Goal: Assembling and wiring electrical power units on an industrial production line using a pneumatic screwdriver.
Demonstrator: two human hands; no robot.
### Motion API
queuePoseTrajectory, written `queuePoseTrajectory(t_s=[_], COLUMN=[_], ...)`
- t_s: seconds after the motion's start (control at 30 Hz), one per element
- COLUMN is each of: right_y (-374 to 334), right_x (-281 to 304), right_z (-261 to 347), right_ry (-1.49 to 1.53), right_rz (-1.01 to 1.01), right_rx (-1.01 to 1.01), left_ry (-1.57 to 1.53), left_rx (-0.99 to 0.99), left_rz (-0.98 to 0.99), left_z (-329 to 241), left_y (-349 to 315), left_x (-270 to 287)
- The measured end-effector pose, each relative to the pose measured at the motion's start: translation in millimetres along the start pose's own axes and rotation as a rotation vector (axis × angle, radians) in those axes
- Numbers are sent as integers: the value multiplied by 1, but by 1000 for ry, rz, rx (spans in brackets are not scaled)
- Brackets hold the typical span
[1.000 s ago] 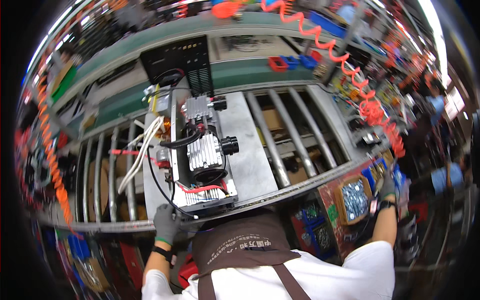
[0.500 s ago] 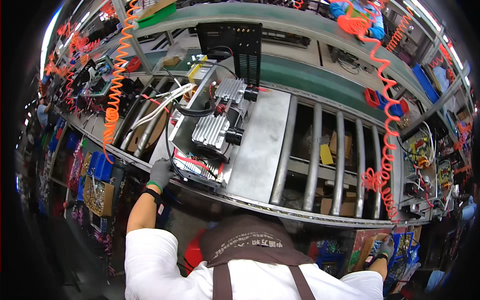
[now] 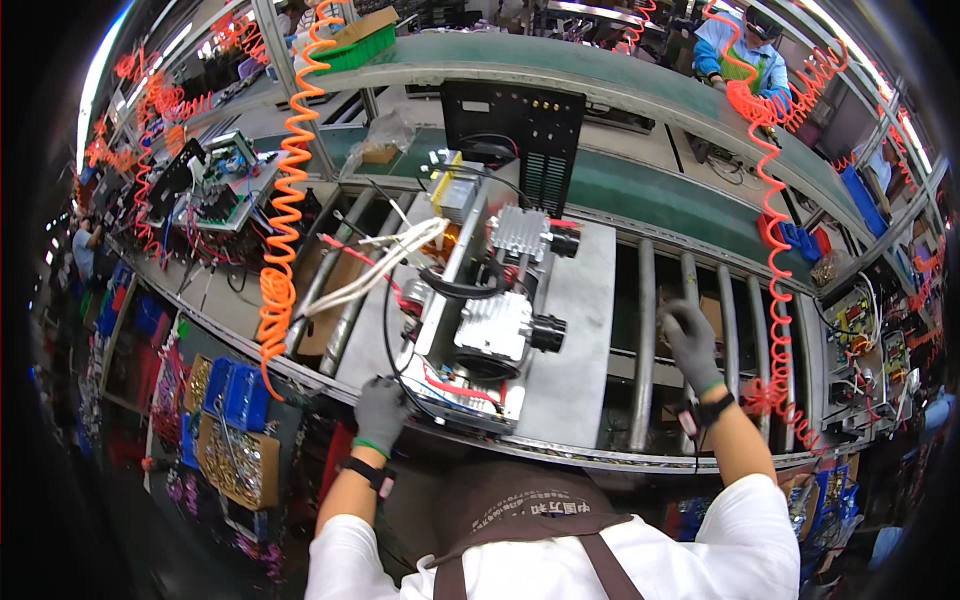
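Observation:
A half-built machine (image 3: 497, 325) with finned silver blocks, black round motors and a tall black panel (image 3: 515, 150) stands on a grey metal plate (image 3: 570, 375) over the rollers. My left hand (image 3: 381, 412), in a grey glove, is at the plate's near left corner beside a black cable (image 3: 388, 330). Its fingers are curled together; what they grip is hidden. Right of the plate, my gloved right hand (image 3: 691, 348) is held above the rollers, apart from the machine. Its fingers are bent into a pinch, and anything between them is too small to make out.
Metal rollers (image 3: 645, 350) run to the right. Orange coiled hoses (image 3: 290, 200) hang on both sides. Blue bins (image 3: 235, 395) and a box of small metal parts (image 3: 238, 460) are at lower left. Across the green belt (image 3: 640, 185), another person (image 3: 740, 60) works.
My right hand has come up from the parts bins at lower right to above the rollers. My left hand stays at the plate's corner. The whole view has shifted.

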State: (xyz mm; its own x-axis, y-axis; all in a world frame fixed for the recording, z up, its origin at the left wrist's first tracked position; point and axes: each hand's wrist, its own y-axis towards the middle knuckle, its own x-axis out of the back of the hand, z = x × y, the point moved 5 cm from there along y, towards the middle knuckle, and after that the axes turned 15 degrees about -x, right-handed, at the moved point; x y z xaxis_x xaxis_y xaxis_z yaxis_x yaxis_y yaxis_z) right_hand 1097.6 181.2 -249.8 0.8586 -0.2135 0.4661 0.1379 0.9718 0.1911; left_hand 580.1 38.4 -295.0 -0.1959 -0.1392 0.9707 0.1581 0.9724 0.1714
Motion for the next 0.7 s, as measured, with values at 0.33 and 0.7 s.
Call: queuePoseTrajectory(t_s=[0.33, 0.7], right_y=[133, 213], right_x=[-179, -240], right_z=[185, 190], right_ry=[-133, -301], right_rz=[244, 158], right_rx=[-65, 17], left_ry=[-216, -437], left_rx=[-157, -342], left_rz=[97, -109], left_z=[3, -28], left_y=[-9, 55], left_x=[53, 243])
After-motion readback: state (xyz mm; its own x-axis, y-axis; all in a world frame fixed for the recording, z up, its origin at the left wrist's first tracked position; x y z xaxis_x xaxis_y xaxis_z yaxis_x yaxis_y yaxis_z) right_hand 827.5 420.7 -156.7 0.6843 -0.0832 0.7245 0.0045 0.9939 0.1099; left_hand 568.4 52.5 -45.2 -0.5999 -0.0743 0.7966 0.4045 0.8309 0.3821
